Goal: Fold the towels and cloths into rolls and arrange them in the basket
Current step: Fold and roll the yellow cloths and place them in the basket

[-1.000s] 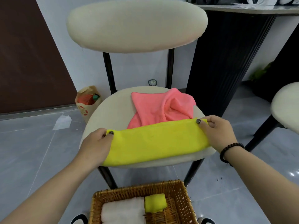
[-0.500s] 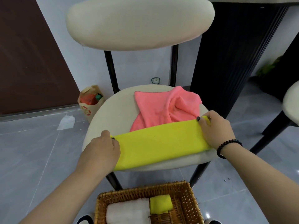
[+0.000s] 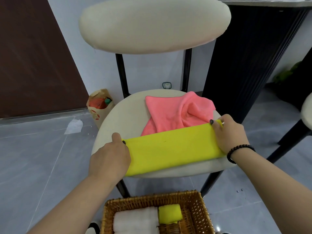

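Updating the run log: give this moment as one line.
step: folding | left hand, right hand: pinching ends of yellow cloth on chair seat | pink cloth: unfolded | basket: two rolls

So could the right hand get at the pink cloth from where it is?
Probably yes: the right hand pinches the yellow cloth at its end, and the pink cloth lies uncovered just beyond its fingers, with nothing between.

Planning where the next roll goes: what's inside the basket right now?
In the wicker basket: a white rolled towel on the left, a small yellow roll touching its right side. The basket's near end is cut off by the frame edge, so anything there is unseen.
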`<state>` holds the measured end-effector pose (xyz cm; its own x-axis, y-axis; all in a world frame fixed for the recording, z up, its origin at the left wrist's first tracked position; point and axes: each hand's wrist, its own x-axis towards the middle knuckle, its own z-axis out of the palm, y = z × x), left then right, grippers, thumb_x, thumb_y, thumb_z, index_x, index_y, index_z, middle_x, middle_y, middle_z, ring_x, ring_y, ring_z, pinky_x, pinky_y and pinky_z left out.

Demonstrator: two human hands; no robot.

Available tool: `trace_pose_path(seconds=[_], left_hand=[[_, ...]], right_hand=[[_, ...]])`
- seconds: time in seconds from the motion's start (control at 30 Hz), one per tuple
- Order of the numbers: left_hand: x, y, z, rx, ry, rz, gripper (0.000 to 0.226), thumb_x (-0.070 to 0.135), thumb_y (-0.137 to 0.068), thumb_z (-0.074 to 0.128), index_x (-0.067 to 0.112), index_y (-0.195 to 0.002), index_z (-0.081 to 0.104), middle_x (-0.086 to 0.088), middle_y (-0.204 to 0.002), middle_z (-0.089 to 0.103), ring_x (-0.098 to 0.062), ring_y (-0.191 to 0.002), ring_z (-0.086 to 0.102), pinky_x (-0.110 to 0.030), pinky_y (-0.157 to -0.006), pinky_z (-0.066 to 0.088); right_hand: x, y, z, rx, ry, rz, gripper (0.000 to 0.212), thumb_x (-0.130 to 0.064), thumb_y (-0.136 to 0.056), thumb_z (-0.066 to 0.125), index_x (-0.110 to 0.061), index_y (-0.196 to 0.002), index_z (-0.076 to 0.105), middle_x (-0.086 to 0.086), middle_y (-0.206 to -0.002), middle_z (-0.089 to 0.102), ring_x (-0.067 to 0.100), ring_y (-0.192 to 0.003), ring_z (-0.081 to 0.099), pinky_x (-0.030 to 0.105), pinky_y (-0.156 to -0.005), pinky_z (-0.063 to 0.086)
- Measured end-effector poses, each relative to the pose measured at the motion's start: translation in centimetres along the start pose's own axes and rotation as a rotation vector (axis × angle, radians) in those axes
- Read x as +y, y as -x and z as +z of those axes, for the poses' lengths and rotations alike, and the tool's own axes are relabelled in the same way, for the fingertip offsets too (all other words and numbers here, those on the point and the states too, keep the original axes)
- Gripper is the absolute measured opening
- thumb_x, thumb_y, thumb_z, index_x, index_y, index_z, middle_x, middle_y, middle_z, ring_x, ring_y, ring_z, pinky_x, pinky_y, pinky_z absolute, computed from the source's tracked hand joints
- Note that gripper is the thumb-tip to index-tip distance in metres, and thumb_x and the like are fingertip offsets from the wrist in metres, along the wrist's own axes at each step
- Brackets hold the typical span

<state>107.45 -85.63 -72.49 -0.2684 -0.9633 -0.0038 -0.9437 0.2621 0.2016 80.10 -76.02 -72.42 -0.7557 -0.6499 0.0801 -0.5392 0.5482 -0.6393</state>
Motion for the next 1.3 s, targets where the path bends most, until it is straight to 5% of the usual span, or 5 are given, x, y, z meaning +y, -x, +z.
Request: trace_pose_path(seconds=[0.37, 0.57, 0.93, 1.1, 1.3], left_hand=[[-0.8, -0.3, -0.2, 0.067, 0.105, 0.035, 0.020, 0.031, -0.101, 0.035, 0.015, -0.108, 0.046, -0.005, -0.102, 0.050, -0.031, -0.094, 0.054, -0.038, -0.071, 0.043], [-1.6, -0.9, -0.1, 0.072, 0.240, 0.101, 0.009, 0.025, -0.097, 0.045, 0.016, -0.095, 0.047, -0.001, -0.099, 0.042, -0.024, -0.099, 0.046, -0.037, -0.079, 0.041], [-2.1, -2.5, -0.8, 0.075, 0.278, 0.028, 0.016, 0.021, -0.093, 0.055, 0.017, -0.107, 0.052, -0.007, -0.110, 0.055, -0.032, -0.109, 0.051, -0.042, -0.088, 0.044], [1.9, 1.4, 0.0, 0.290, 0.256, 0.402, 0.045, 0.023, -0.092, 0.042, 0.008, -0.134, 0.049, -0.009, -0.142, 0.044, -0.027, -0.132, 0.039, -0.043, -0.107, 0.033], [2.4, 1.6, 4.2, 0.115, -0.030, 0.429, 0.061, 0.033, -0.091, 0.030, -0.007, -0.133, 0.050, -0.021, -0.138, 0.052, -0.034, -0.129, 0.050, -0.054, -0.103, 0.037]], right_hand=[[-0.2, -0.1, 0.5, 0.071, 0.322, 0.020, 0.044, -0.049, -0.093, 0.047, -0.007, -0.101, 0.052, 0.007, -0.095, 0.041, 0.029, -0.081, 0.045, 0.036, -0.066, 0.037], [0.5, -1.3, -0.3, -0.022, 0.061, 0.041, 0.046, -0.043, -0.088, 0.061, -0.010, -0.062, 0.042, 0.011, -0.074, 0.045, 0.024, -0.062, 0.041, 0.029, -0.053, 0.030], [0.4, -0.8, -0.8, -0.020, -0.025, 0.081, 0.035, -0.041, -0.082, 0.069, -0.013, -0.098, 0.058, 0.008, -0.102, 0.060, 0.024, -0.090, 0.053, 0.033, -0.072, 0.042], [-2.6, 1.7, 1.6, 0.466, 0.192, -0.541, 0.020, -0.007, -0.080, 0.056, -0.004, -0.099, 0.063, 0.019, -0.100, 0.060, 0.041, -0.089, 0.057, 0.046, -0.072, 0.046], [-4.3, 6.9, 6.6, -0.123, 0.336, -0.801, 0.062, -0.034, -0.094, 0.015, -0.003, -0.143, 0.038, 0.012, -0.149, 0.038, 0.025, -0.143, 0.027, 0.043, -0.116, 0.023]])
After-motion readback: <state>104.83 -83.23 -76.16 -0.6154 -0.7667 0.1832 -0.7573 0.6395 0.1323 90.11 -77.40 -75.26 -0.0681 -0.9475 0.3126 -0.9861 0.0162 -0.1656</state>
